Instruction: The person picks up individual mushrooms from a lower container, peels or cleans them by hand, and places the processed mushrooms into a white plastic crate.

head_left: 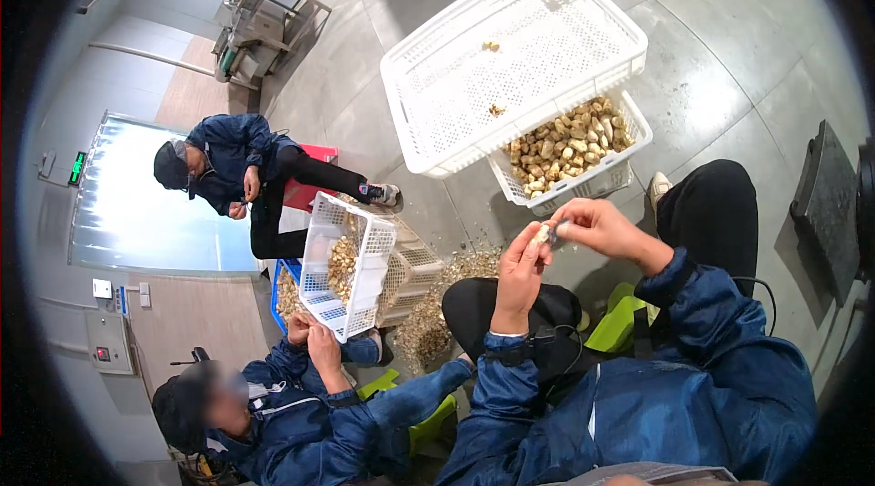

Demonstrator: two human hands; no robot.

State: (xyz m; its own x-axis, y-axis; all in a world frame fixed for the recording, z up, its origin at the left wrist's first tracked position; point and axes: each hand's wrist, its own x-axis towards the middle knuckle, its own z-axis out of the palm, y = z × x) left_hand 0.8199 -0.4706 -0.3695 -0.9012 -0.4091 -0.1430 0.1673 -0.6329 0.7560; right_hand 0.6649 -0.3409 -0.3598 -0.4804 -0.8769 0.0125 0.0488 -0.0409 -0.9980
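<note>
My left hand (521,269) pinches a small pale mushroom (544,234) between thumb and fingers, above my knee. Close against it, my right hand (597,226) is closed with its fingertips on a small dark grey thing (555,236), too small to name. The two hands nearly touch. Just beyond them stands a white crate (565,184) with many brown-and-white mushrooms (574,142). A shallow white perforated tray (483,58) lies tilted across the crate's far side, with a few small pieces in it.
Brown-and-white trimmings (428,327) litter the floor left of my knee. Two co-workers (237,163) in dark blue jackets sit at the left around a white crate (351,258) of pieces and a blue crate (287,293). A black platform (825,213) stands at the right.
</note>
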